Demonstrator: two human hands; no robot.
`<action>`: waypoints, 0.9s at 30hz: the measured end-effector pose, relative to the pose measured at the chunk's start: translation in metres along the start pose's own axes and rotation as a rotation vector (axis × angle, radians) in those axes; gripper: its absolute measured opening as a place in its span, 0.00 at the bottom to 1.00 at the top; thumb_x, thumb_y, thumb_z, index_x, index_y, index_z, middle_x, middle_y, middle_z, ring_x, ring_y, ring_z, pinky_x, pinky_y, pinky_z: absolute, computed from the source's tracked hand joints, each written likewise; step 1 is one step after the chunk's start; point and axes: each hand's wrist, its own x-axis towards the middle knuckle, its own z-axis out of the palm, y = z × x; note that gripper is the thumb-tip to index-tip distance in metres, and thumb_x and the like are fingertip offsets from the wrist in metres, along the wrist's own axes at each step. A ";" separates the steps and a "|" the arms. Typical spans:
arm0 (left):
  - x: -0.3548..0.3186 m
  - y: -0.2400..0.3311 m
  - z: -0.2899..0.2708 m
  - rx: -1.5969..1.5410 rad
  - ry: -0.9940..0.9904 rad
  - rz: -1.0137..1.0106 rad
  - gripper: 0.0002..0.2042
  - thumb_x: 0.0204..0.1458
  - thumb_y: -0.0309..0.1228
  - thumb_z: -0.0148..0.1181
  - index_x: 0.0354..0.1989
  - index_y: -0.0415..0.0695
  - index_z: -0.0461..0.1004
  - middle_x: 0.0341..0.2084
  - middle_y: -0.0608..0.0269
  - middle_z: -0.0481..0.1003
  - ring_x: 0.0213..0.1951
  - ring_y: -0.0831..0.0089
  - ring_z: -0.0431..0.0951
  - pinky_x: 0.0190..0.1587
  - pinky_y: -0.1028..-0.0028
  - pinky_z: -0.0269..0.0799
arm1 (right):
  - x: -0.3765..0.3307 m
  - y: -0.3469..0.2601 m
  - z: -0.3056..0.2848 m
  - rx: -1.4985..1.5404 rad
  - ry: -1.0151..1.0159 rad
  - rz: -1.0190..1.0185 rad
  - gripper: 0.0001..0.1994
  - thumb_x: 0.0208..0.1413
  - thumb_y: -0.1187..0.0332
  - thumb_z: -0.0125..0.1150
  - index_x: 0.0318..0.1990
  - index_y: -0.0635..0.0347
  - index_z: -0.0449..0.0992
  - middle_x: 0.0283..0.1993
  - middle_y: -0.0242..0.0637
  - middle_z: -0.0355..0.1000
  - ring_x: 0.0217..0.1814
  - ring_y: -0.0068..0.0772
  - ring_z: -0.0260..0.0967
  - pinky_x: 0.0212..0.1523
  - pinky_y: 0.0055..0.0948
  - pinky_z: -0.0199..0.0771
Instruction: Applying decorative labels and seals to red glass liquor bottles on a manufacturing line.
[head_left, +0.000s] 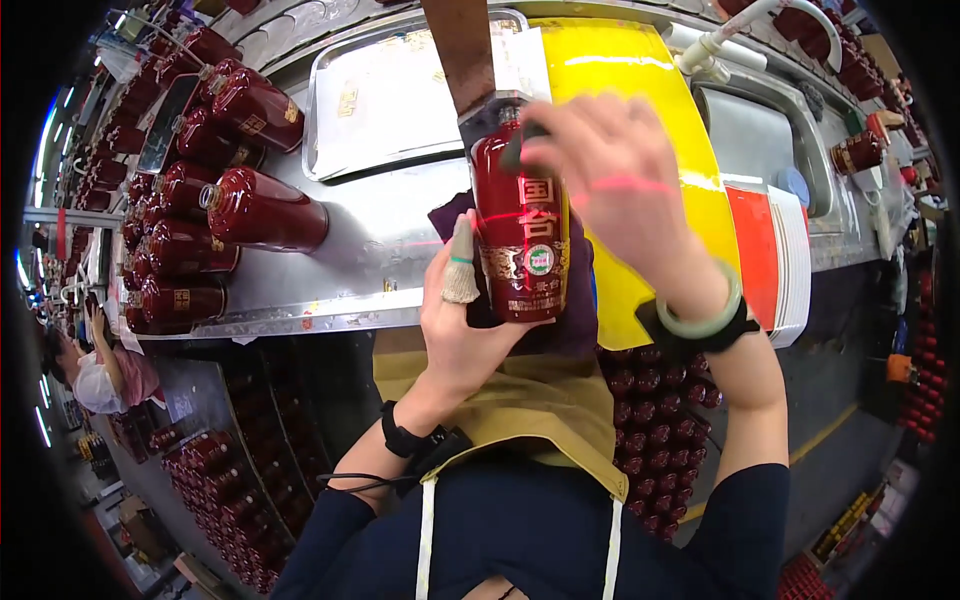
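Observation:
A dark red bottle [518,220] with gold lettering and a round green-and-white mark lies on a purple cloth [582,280] in front of me, its neck pointing away. My left hand [458,325] grips the bottle's lower left side, with a pale knitted finger cover [461,275] on one finger. Over the bottle's upper right, my right hand [610,165] is bent and blurred by motion. Something dark [533,143] shows at its thumb side by the bottle's shoulder; its kind is unclear. A thin red light line crosses the bottle and right hand.
Several red bottles [265,205] stand on the metal table [380,220] at left. Behind is a tray [385,100] with white sheets. A brown upright strip [460,50] rises beyond the bottle. At right are a yellow sheet [640,110], a red-and-white panel [765,260] and a sink [745,130].

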 end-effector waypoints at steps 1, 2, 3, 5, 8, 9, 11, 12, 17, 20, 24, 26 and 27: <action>0.001 0.000 0.000 0.002 0.003 0.016 0.59 0.33 0.31 0.87 0.75 0.32 0.54 0.63 0.45 0.72 0.61 0.58 0.77 0.63 0.64 0.72 | 0.012 0.006 -0.003 -0.138 0.078 -0.034 0.09 0.49 0.64 0.67 0.38 0.51 0.80 0.34 0.26 0.73 0.37 0.33 0.69 0.39 0.33 0.64; 0.001 0.001 0.000 -0.033 0.013 -0.009 0.60 0.34 0.31 0.87 0.76 0.32 0.51 0.63 0.45 0.72 0.62 0.57 0.76 0.65 0.63 0.70 | 0.019 0.006 -0.005 -0.287 0.092 -0.050 0.09 0.48 0.64 0.65 0.38 0.50 0.80 0.33 0.25 0.72 0.37 0.33 0.68 0.40 0.32 0.63; 0.002 0.001 0.000 -0.063 0.015 -0.041 0.61 0.34 0.31 0.87 0.77 0.32 0.49 0.64 0.45 0.71 0.62 0.57 0.75 0.67 0.62 0.68 | 0.021 0.003 -0.008 -0.237 0.106 -0.074 0.08 0.47 0.63 0.63 0.36 0.48 0.80 0.33 0.23 0.72 0.38 0.31 0.67 0.40 0.32 0.63; 0.002 0.001 0.000 -0.096 0.019 -0.040 0.62 0.34 0.32 0.87 0.77 0.32 0.48 0.64 0.45 0.70 0.63 0.57 0.74 0.68 0.61 0.67 | 0.009 -0.021 -0.009 -0.107 0.067 -0.299 0.08 0.47 0.63 0.65 0.37 0.47 0.81 0.33 0.22 0.72 0.35 0.28 0.67 0.39 0.31 0.66; 0.002 -0.002 0.001 -0.106 0.014 -0.059 0.64 0.33 0.34 0.87 0.77 0.33 0.46 0.64 0.45 0.70 0.64 0.57 0.73 0.68 0.60 0.65 | -0.001 -0.041 -0.012 0.239 -0.157 -0.344 0.10 0.48 0.63 0.69 0.40 0.47 0.83 0.35 0.23 0.76 0.33 0.27 0.69 0.35 0.29 0.67; 0.001 -0.003 0.000 -0.091 0.003 -0.061 0.64 0.33 0.35 0.88 0.77 0.33 0.46 0.64 0.45 0.70 0.63 0.58 0.73 0.68 0.60 0.65 | -0.002 -0.034 -0.003 0.244 -0.108 -0.177 0.09 0.49 0.65 0.71 0.39 0.50 0.83 0.35 0.26 0.78 0.35 0.27 0.71 0.37 0.30 0.68; 0.000 -0.006 0.001 -0.076 -0.007 -0.033 0.65 0.33 0.37 0.88 0.77 0.33 0.45 0.64 0.44 0.70 0.63 0.57 0.74 0.69 0.60 0.64 | 0.008 -0.003 0.001 0.127 0.036 -0.066 0.07 0.54 0.67 0.68 0.40 0.52 0.81 0.34 0.26 0.76 0.36 0.30 0.71 0.43 0.35 0.69; -0.001 -0.006 0.001 -0.096 -0.013 -0.053 0.65 0.34 0.36 0.88 0.77 0.33 0.46 0.65 0.43 0.69 0.64 0.57 0.73 0.69 0.60 0.64 | 0.008 0.009 0.001 0.007 0.108 0.028 0.08 0.53 0.68 0.68 0.41 0.50 0.82 0.36 0.26 0.79 0.36 0.30 0.71 0.43 0.34 0.67; -0.002 -0.010 0.003 -0.154 -0.001 -0.092 0.61 0.33 0.34 0.87 0.76 0.31 0.51 0.65 0.43 0.71 0.62 0.53 0.75 0.64 0.61 0.69 | -0.063 -0.015 0.003 0.092 0.092 -0.319 0.13 0.44 0.69 0.69 0.40 0.42 0.84 0.44 0.17 0.78 0.38 0.25 0.63 0.44 0.29 0.67; -0.001 -0.011 0.001 -0.164 0.023 -0.076 0.57 0.33 0.31 0.86 0.74 0.30 0.56 0.65 0.43 0.71 0.61 0.53 0.75 0.65 0.60 0.69 | -0.107 -0.047 -0.004 0.364 -0.058 -0.514 0.17 0.40 0.68 0.68 0.41 0.43 0.84 0.41 0.15 0.74 0.34 0.22 0.63 0.35 0.24 0.65; -0.002 -0.006 0.000 -0.080 0.035 -0.035 0.55 0.32 0.33 0.87 0.72 0.31 0.60 0.61 0.47 0.74 0.56 0.53 0.77 0.61 0.61 0.70 | -0.106 -0.045 -0.013 0.098 0.007 0.016 0.18 0.40 0.68 0.70 0.44 0.49 0.86 0.42 0.21 0.78 0.35 0.25 0.67 0.40 0.30 0.65; -0.002 -0.005 -0.001 -0.054 0.069 0.034 0.53 0.33 0.30 0.86 0.71 0.31 0.62 0.60 0.48 0.74 0.55 0.54 0.76 0.59 0.61 0.70 | -0.094 -0.046 -0.019 0.151 -0.052 -0.098 0.18 0.40 0.68 0.69 0.44 0.49 0.86 0.43 0.20 0.79 0.35 0.24 0.66 0.40 0.29 0.64; -0.002 -0.005 -0.001 -0.085 0.065 0.010 0.51 0.34 0.29 0.85 0.71 0.32 0.62 0.61 0.48 0.74 0.57 0.53 0.75 0.60 0.60 0.69 | -0.089 -0.049 -0.022 0.209 -0.071 -0.248 0.18 0.42 0.68 0.69 0.44 0.49 0.86 0.43 0.20 0.79 0.37 0.24 0.66 0.40 0.30 0.65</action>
